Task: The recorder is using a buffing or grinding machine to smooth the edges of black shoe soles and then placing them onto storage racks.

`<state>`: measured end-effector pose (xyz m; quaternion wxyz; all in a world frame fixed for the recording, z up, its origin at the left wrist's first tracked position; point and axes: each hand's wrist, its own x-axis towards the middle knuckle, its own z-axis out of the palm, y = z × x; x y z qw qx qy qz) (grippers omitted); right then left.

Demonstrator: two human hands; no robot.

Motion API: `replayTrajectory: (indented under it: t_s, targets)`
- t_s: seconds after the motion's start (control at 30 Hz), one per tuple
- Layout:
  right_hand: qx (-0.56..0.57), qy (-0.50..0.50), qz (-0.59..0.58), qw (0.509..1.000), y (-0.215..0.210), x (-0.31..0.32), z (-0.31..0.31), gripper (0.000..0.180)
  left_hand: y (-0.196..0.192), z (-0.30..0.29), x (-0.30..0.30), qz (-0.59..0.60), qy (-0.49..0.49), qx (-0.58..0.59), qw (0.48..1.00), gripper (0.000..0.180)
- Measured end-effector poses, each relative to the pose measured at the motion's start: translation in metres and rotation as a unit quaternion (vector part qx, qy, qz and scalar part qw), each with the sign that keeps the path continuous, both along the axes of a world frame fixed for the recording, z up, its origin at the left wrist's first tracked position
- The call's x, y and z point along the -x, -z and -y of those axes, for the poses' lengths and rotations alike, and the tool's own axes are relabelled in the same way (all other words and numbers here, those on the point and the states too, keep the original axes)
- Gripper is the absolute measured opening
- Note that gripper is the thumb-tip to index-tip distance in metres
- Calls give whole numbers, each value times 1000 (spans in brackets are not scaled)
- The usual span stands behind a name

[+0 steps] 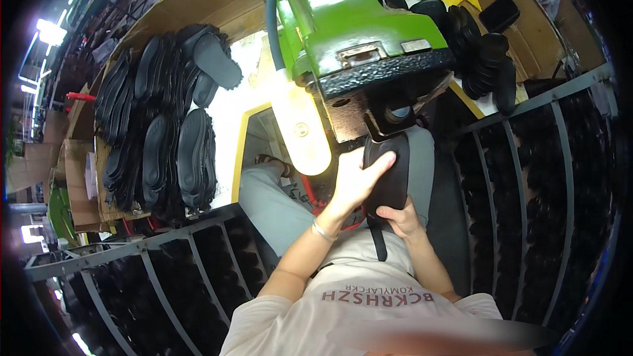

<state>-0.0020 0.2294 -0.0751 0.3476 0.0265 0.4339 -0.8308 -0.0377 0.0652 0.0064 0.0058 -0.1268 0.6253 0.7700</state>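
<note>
Item: black rubber shoe sole (389, 178), long axis upright, directly below green press machine (356, 20). Left hand (356, 181) lies flat across it, fingers extended. Right hand (401, 219) clasps its lower end.

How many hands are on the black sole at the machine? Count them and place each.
2. The left hand lies flat across the black sole under the green machine. The right hand grips the sole's lower end from below. No other hands show.
</note>
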Motion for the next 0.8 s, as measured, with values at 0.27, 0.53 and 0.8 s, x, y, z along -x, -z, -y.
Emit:
replayTrajectory:
  t_s: [0.27, 0.53, 0.8]
  targets:
    - [-26, -13, -11, 1000, -13, 5, -6, 44, -8, 12, -12, -43, -83, 27, 995, 16]
    - [-90, 206, -147, 963, -66, 90, -41, 35, 16, 17, -7, -91, -142, 145, 975, 13]
    - [27, 166, -173, 970, -80, 128, 19, 34, 17, 66, -24, -199, -111, 44, 973, 29]
